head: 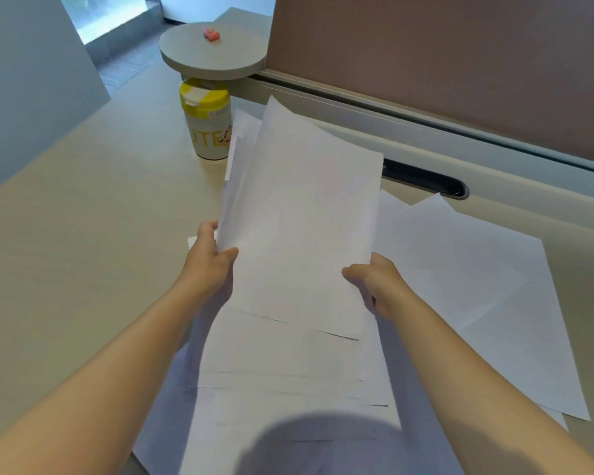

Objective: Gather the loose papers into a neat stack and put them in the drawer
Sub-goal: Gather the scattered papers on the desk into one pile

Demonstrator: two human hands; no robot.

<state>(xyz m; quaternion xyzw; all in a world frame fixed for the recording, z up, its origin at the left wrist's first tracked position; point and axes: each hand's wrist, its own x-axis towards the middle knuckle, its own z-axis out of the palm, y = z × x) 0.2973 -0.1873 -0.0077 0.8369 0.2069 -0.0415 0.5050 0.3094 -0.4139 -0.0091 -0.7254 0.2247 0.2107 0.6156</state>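
Observation:
A bundle of white papers point(299, 214) is lifted off the desk and tilted away from me, its sheets fanned unevenly at the top. My left hand point(211, 260) grips its left edge, thumb on the front. My right hand point(374, 281) grips the right edge lower down. More loose white sheets point(282, 389) lie overlapped on the desk beneath the bundle and toward me. Two further sheets point(477, 286) lie spread to the right. No drawer is in view.
A white canister with a yellow lid point(208, 125) stands just left of the bundle's top. Behind it a round grey shelf point(213, 51) carries a small pink object point(211, 34). A brown partition point(443, 63) and a dark cable slot point(426, 178) run along the desk's back.

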